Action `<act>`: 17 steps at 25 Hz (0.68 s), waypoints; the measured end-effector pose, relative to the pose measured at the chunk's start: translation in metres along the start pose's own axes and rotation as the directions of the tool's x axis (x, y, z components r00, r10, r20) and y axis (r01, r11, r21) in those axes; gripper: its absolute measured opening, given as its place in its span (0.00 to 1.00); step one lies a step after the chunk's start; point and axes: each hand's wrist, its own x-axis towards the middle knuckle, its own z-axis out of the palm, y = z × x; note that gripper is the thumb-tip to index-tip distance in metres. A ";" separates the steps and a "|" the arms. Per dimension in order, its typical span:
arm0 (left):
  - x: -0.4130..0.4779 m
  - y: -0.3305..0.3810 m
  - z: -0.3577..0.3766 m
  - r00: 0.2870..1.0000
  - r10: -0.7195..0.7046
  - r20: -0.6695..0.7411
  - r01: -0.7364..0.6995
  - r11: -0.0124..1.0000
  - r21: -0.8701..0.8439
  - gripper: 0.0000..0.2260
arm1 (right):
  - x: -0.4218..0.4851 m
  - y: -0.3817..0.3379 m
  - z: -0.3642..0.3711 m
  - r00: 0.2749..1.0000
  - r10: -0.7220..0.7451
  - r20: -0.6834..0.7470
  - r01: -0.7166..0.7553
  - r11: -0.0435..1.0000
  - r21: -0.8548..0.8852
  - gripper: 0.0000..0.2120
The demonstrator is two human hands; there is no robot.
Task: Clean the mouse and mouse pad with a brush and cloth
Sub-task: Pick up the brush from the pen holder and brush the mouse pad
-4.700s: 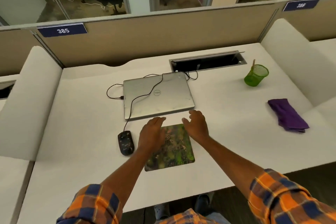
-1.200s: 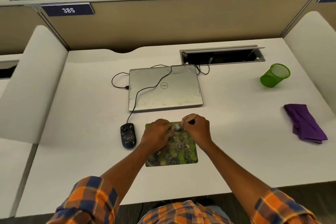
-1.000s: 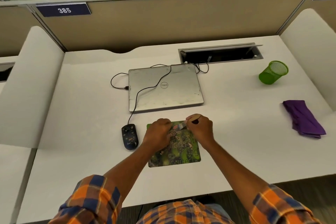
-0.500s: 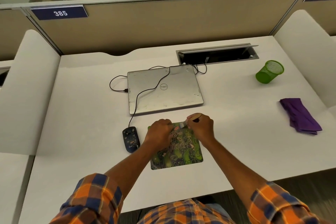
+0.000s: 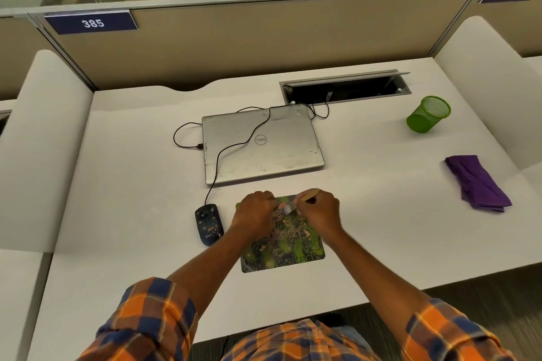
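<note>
A green patterned mouse pad (image 5: 286,249) lies on the white desk (image 5: 132,184) in front of me. My right hand (image 5: 318,209) grips a small brush (image 5: 290,207) by its wooden handle, with the bristle end on the pad's far edge. My left hand (image 5: 255,211) rests with curled fingers on the pad's far left part, holding it down. A dark wired mouse (image 5: 208,224) sits on the desk just left of the pad. A folded purple cloth (image 5: 476,183) lies far right.
A closed silver laptop (image 5: 261,143) sits behind the pad, with the mouse cable running over its lid. A green mesh cup (image 5: 428,114) stands at the back right. An open cable slot (image 5: 346,89) is behind the laptop. Partitions border the desk.
Since 4.7 s ago my right hand took up the brush and the green cup stands without it. In the last second both hands have stayed at the pad's far edge; only the camera shifted.
</note>
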 end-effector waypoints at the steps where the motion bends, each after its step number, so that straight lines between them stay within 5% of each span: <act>1: 0.000 0.000 0.000 1.000 0.004 -0.004 -0.004 1.000 0.002 0.15 | -0.001 0.003 0.000 1.000 -0.004 -0.003 0.004 1.000 -0.003 0.04; 9: -0.003 0.001 0.002 1.000 0.014 -0.017 -0.014 1.000 -0.017 0.16 | 0.005 0.017 -0.041 0.987 0.064 -0.148 -0.072 0.996 -0.047 0.04; 17: -0.002 -0.001 -0.004 1.000 0.021 0.011 -0.021 1.000 -0.017 0.20 | -0.021 0.006 0.008 1.000 -0.026 0.003 0.026 0.999 -0.028 0.07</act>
